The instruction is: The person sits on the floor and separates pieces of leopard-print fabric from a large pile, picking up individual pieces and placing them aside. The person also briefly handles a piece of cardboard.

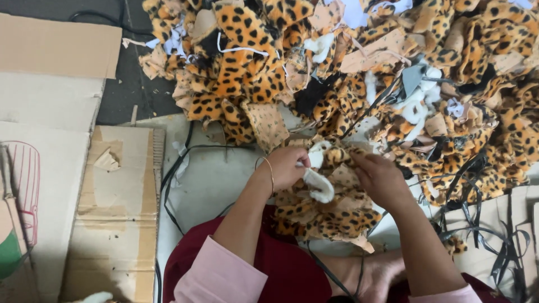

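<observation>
both my hands on a leopard-print plush piece, low in front of the scrap heap

my left hand (286,166) is clenched on the white fleece strip (319,186) at the edge of the leopard-print plush piece (328,210), which lies over my lap. my right hand (379,177) seems to pinch the same piece from the other side, though its fingertips are hidden. the heap of leopard scraps (359,73) sits just beyond, flattened cardboard (115,207) to my left.

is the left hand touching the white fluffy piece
Touching. The head view shows the left hand closed on the upper end of the white fluffy piece, which curls down out from under its fingers.
</observation>
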